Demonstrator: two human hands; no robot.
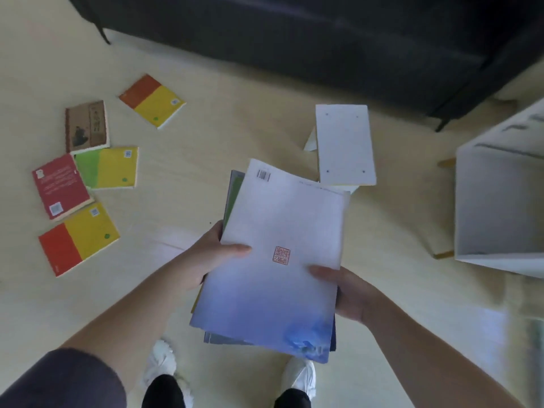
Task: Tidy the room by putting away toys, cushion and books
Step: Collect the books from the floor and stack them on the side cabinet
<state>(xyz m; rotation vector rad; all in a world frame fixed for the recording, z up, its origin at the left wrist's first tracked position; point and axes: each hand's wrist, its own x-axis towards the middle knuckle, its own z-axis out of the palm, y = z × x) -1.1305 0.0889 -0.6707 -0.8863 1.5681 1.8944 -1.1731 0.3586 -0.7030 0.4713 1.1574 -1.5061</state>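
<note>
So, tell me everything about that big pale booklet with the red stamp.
The booklet is large, thin and soft-covered, white at the far end fading to blue at the near end, with a red square seal mid-cover and a barcode at a far corner. It tops a stack of thin books held above the floor. The left hand grips its left edge, the right hand its right edge, thumbs on the cover.
</note>
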